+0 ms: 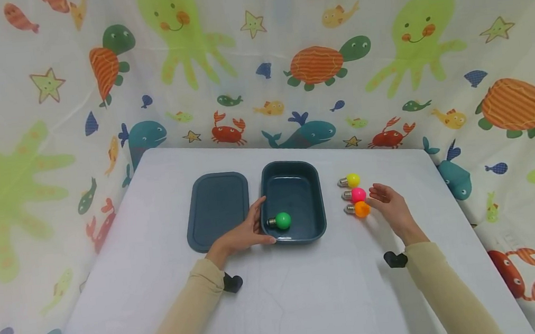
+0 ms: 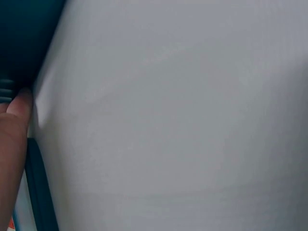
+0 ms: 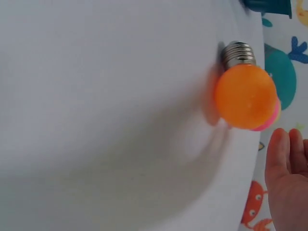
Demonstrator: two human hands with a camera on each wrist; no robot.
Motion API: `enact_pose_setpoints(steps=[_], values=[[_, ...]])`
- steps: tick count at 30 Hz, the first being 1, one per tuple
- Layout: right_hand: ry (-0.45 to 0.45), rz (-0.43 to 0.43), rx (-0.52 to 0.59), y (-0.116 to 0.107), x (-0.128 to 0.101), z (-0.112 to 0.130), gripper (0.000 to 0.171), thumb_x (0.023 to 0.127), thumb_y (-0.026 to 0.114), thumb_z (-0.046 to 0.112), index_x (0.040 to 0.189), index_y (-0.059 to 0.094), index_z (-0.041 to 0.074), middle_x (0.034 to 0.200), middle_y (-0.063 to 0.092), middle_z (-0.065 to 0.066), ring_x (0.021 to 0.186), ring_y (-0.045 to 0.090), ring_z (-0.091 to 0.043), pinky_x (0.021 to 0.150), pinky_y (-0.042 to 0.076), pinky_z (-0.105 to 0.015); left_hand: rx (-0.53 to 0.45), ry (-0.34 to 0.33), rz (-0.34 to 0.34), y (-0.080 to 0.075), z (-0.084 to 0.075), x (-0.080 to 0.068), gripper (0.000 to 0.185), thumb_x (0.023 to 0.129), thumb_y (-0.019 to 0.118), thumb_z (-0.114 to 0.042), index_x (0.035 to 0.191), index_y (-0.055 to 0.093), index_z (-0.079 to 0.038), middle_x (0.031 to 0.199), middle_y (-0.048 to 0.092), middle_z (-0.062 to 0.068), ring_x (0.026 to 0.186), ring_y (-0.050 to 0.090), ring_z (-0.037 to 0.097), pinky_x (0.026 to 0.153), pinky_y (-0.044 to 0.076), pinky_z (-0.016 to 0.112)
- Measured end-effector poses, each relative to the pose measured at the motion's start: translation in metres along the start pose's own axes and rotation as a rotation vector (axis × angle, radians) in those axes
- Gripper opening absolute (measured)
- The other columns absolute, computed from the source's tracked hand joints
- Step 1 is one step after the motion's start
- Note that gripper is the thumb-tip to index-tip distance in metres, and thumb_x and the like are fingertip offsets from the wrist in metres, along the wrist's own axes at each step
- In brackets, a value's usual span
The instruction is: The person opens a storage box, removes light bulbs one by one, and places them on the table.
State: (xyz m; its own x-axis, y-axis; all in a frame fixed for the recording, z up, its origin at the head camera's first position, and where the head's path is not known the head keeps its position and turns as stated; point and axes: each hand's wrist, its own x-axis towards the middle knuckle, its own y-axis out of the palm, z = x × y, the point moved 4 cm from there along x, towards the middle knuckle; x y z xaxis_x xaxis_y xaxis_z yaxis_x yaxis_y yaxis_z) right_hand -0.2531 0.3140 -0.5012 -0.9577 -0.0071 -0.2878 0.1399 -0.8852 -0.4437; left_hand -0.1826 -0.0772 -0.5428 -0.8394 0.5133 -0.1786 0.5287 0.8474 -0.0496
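A dark teal box (image 1: 317, 205) stands open on the white table, with a green bulb (image 1: 282, 220) lying in its near-left corner. My left hand (image 1: 259, 225) rests against that corner, fingers straight along the left wall and thumb along the front. The left wrist view shows only a fingertip (image 2: 17, 113) at the box's edge (image 2: 24, 38). Right of the box lie a yellow bulb (image 1: 352, 180), a pink bulb (image 1: 357, 194) and an orange bulb (image 1: 361, 209). My right hand (image 1: 376, 196) hovers open just right of the orange bulb (image 3: 245, 96), apart from it.
The box's lid (image 1: 217, 209) lies flat just left of the box. A sea-creature curtain (image 1: 315, 62) walls in the table (image 1: 307, 291) at the back and both sides. White tabletop stretches in front of the box, towards me.
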Motion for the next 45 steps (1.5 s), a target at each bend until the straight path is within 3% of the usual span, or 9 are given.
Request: enact_pose_setpoints(steps=[7, 20, 26, 30, 34, 45], values=[[-0.056, 0.017, -0.003, 0.006, 0.005, 0.026, 0.069, 0.097, 0.062, 0.029, 0.154, 0.026, 0.01, 0.151, 0.04, -0.012, 0.136, 0.04, -0.03, 0.112, 0.033, -0.045, 0.007, 0.0, -0.005, 0.0, 0.0, 0.0, 0.113, 0.082, 0.08, -0.017, 0.152, -0.005, -0.044, 0.163, -0.01, 0.004, 0.149, 0.002, 0.02, 0.119, 0.014, 0.043], [-0.152, 0.085, 0.058, 0.036, 0.014, 0.068, 0.071, 0.092, 0.069, 0.032, 0.151, 0.034, 0.013, 0.147, 0.044, -0.012, 0.134, 0.043, -0.026, 0.11, 0.036, -0.041, 0.014, -0.011, -0.008, 0.001, 0.0, 0.001, 0.113, 0.082, 0.081, -0.02, 0.151, -0.004, -0.046, 0.163, -0.011, 0.003, 0.149, 0.001, 0.02, 0.119, 0.014, 0.043], [-0.186, 0.124, 0.026, 0.054, 0.015, 0.084, 0.071, 0.091, 0.071, 0.03, 0.149, 0.036, 0.011, 0.146, 0.046, -0.013, 0.133, 0.045, -0.028, 0.107, 0.039, -0.048, 0.013, -0.014, -0.011, 0.001, 0.0, 0.001, 0.114, 0.081, 0.082, -0.02, 0.151, -0.004, -0.046, 0.163, -0.012, 0.003, 0.149, 0.001, 0.02, 0.119, 0.013, 0.043], [-0.187, 0.14, 0.008, 0.069, 0.016, 0.092, 0.069, 0.092, 0.07, 0.026, 0.149, 0.037, 0.01, 0.146, 0.046, -0.012, 0.134, 0.044, -0.028, 0.107, 0.038, -0.051, 0.012, -0.007, -0.009, 0.0, 0.001, 0.001, 0.113, 0.082, 0.081, -0.019, 0.15, -0.003, -0.047, 0.163, -0.011, 0.002, 0.149, 0.002, 0.019, 0.119, 0.014, 0.042], [-0.176, 0.14, 0.012, 0.083, 0.016, 0.097, 0.065, 0.092, 0.07, 0.023, 0.148, 0.039, 0.012, 0.145, 0.048, -0.01, 0.133, 0.045, -0.026, 0.108, 0.038, -0.045, 0.013, -0.002, -0.008, -0.001, 0.001, 0.001, 0.112, 0.082, 0.081, -0.019, 0.15, -0.003, -0.047, 0.163, -0.011, 0.002, 0.149, 0.002, 0.019, 0.119, 0.014, 0.042], [-0.189, 0.211, -0.014, 0.118, 0.018, 0.106, 0.064, 0.092, 0.069, 0.021, 0.148, 0.039, 0.011, 0.144, 0.048, -0.01, 0.132, 0.046, -0.028, 0.107, 0.04, -0.044, -0.005, -0.004, -0.004, -0.001, 0.001, 0.001, 0.112, 0.083, 0.079, -0.014, 0.151, -0.004, -0.046, 0.163, -0.009, 0.004, 0.149, 0.002, 0.02, 0.119, 0.013, 0.043]])
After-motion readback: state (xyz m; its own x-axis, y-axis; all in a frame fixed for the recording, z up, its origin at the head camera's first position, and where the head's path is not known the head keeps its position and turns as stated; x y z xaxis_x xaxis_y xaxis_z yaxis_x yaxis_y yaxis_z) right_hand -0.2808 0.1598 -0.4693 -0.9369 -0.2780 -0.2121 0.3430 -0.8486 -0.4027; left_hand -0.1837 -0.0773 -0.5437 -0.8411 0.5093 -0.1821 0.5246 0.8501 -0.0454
